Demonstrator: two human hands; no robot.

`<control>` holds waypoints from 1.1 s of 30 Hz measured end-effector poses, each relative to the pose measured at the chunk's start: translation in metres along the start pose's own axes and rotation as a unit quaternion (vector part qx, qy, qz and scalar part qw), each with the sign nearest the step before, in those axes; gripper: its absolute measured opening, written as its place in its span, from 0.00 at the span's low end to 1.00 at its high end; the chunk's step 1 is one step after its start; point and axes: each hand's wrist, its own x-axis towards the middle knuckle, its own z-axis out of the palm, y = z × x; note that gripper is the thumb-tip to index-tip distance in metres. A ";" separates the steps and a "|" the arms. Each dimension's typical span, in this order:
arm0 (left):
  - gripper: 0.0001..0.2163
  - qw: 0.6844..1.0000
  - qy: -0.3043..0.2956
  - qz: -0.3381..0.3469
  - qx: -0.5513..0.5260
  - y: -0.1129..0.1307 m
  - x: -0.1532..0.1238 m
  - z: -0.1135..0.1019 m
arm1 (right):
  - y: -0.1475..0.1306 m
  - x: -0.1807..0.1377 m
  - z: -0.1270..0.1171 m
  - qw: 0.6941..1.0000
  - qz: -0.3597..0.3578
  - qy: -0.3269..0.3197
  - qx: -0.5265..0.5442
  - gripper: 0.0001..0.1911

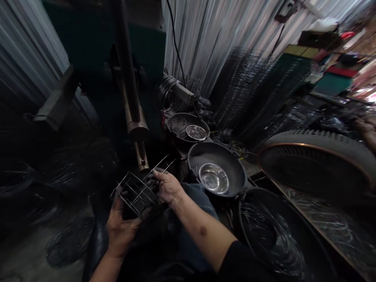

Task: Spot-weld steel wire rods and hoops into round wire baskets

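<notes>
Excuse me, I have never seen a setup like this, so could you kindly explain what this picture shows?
There is no robot here: the bare hands belong to a person wearing a camera on their head, which looks forward and down. The left hand and the right hand together hold a bent wire frame. Just beyond them hangs a dark metal machine shaft; whether it touches the frame is hard to tell.

To the right stand three wide dark pans. The far pan holds a round wire grid and a shallow metal dish. The middle pan holds a shiny metal bowl. The near pan holds what look like wire loops.
</notes>
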 end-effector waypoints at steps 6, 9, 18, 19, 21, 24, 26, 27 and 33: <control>0.45 0.996 0.062 0.057 0.041 0.011 0.005 0.004 | -0.006 0.012 0.009 0.999 0.025 0.023 0.023 0.10; 0.45 0.995 0.063 0.059 0.054 0.008 0.006 0.004 | -0.012 0.011 0.009 0.999 0.026 0.023 0.039 0.10; 0.42 0.986 0.063 0.143 0.063 -0.004 0.017 0.010 | -0.017 0.001 0.020 0.998 -0.049 0.012 0.027 0.13; 0.42 0.987 0.065 0.135 0.064 -0.004 0.018 0.011 | -0.016 0.001 0.020 0.998 -0.053 0.009 0.020 0.13; 0.41 0.989 0.067 0.111 0.066 -0.004 0.021 0.014 | -0.015 0.003 0.021 0.998 -0.058 0.003 0.009 0.13; 0.40 0.994 0.056 0.077 0.057 -0.002 0.025 0.015 | -0.015 0.007 0.021 0.998 -0.056 -0.002 -0.005 0.13; 0.40 0.995 0.052 0.075 0.043 -0.001 0.029 0.014 | -0.016 0.009 0.021 0.998 -0.056 -0.006 -0.007 0.13; 0.39 0.995 0.053 0.080 0.038 -0.002 0.030 0.014 | -0.016 0.011 0.021 0.998 -0.058 -0.008 -0.006 0.12; 0.41 0.994 0.051 0.093 0.032 -0.012 0.042 0.016 | -0.021 0.021 0.026 0.996 -0.070 -0.049 -0.001 0.09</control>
